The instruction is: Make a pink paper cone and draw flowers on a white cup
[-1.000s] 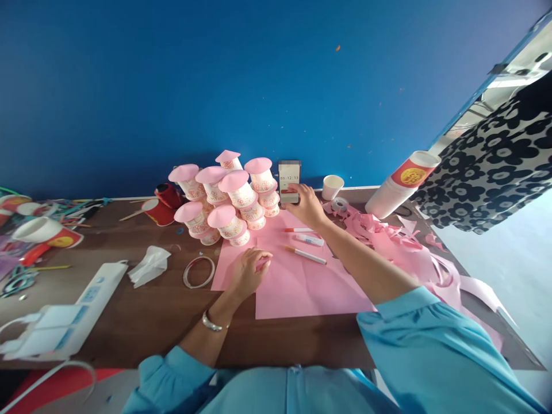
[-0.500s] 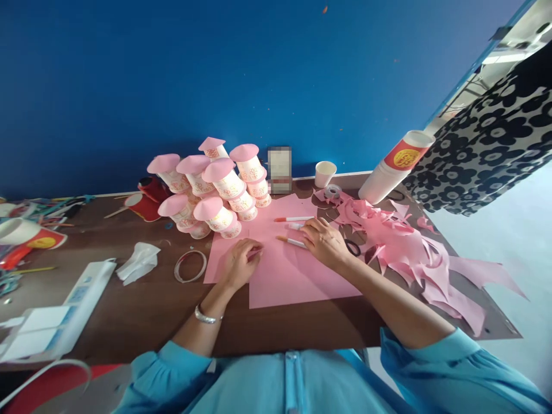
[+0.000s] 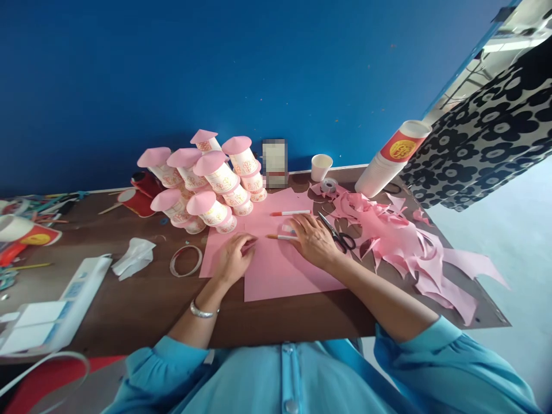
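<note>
My left hand (image 3: 235,257) rests on the pink paper sheets (image 3: 276,270), its fingers curled together; what they pinch, if anything, is too small to make out. My right hand (image 3: 314,240) lies with fingers stretched out over the paper. Its thumb is by the white end of an orange-tipped marker (image 3: 280,237), and its fingertips are near a small whitish item (image 3: 288,228), partly covered. Just beyond lies a red-tipped marker (image 3: 290,213). Black-handled scissors (image 3: 338,233) sit right of this hand. Paper-cup towers (image 3: 211,184) with pink cone roofs stand behind my left hand.
Pink paper scraps (image 3: 401,241) heap at the right. A stack of paper cups (image 3: 390,158), a single cup (image 3: 321,167) and a tape roll (image 3: 328,184) stand at the back. A tape ring (image 3: 186,260), crumpled tissue (image 3: 134,258) and white power strip (image 3: 81,302) lie left.
My right hand has flattened and shifted slightly off the markers, baring more of the scissors. My left hand stays curled on the paper. The whole view has shifted a little.
</note>
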The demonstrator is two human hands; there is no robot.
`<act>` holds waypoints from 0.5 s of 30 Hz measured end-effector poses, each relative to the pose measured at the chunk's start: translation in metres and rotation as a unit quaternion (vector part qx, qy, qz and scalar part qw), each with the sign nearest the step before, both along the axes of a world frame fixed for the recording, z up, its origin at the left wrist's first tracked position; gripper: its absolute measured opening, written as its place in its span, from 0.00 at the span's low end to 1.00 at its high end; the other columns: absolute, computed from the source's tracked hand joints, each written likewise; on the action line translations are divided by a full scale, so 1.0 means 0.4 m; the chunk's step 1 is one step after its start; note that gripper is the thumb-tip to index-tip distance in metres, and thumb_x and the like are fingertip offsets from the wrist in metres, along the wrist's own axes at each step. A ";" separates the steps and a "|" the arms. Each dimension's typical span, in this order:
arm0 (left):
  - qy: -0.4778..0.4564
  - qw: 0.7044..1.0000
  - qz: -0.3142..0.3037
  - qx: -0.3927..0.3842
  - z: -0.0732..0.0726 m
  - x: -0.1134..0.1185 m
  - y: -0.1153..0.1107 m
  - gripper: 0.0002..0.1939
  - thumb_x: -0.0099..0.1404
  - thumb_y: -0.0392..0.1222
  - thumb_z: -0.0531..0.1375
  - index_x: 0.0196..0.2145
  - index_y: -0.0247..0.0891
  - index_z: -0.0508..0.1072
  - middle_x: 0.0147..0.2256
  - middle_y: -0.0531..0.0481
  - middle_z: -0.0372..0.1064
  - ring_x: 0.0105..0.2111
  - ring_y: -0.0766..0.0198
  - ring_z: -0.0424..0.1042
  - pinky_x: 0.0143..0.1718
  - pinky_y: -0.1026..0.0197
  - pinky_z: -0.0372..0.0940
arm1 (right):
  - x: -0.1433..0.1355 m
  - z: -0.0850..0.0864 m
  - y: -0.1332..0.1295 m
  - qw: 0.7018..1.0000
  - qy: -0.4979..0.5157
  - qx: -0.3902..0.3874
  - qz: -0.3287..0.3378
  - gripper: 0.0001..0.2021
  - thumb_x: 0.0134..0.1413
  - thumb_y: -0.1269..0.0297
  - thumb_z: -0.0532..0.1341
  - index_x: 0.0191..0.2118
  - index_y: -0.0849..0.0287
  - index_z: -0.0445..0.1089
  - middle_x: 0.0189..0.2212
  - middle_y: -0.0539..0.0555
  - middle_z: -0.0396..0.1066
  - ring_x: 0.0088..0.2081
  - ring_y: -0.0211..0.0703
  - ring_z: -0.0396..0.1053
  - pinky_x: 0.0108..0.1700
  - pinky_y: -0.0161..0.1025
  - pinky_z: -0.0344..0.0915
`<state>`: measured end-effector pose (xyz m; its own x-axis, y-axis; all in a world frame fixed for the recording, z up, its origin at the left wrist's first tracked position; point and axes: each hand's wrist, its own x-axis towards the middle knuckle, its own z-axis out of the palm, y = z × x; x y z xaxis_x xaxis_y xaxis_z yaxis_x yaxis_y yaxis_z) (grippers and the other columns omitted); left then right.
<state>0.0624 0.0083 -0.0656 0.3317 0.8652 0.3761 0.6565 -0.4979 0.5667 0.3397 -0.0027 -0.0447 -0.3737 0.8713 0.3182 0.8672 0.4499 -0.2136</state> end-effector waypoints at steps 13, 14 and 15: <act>0.155 0.985 0.061 0.046 0.004 0.002 -0.019 0.24 0.70 0.48 0.67 0.60 0.38 0.70 0.56 0.35 0.75 0.56 0.41 0.74 0.57 0.43 0.69 | 0.060 -0.029 0.020 0.996 -0.039 -0.003 -0.082 0.19 0.73 0.73 0.51 0.60 0.61 0.73 0.47 0.63 0.78 0.47 0.56 0.75 0.40 0.44 0.67; 0.160 0.984 0.064 0.040 0.006 0.003 -0.019 0.24 0.70 0.48 0.66 0.59 0.38 0.70 0.56 0.35 0.76 0.56 0.41 0.74 0.56 0.43 0.69 | 0.061 -0.030 0.020 0.996 -0.041 -0.003 -0.085 0.19 0.73 0.73 0.50 0.61 0.61 0.72 0.47 0.63 0.78 0.46 0.55 0.75 0.40 0.44 0.67; 0.162 0.984 0.064 0.035 0.008 0.005 -0.020 0.23 0.71 0.47 0.66 0.59 0.37 0.71 0.56 0.35 0.76 0.56 0.42 0.74 0.56 0.43 0.69 | 0.062 -0.030 0.021 0.995 -0.043 -0.003 -0.087 0.19 0.74 0.73 0.50 0.61 0.61 0.72 0.47 0.62 0.78 0.46 0.54 0.74 0.39 0.44 0.66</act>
<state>0.0643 0.0004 -0.0626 0.3338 0.8836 0.3283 0.8574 -0.4293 0.2838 0.3644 0.0056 -0.0566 -0.2432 0.9266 0.2869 0.9469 0.2910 -0.1370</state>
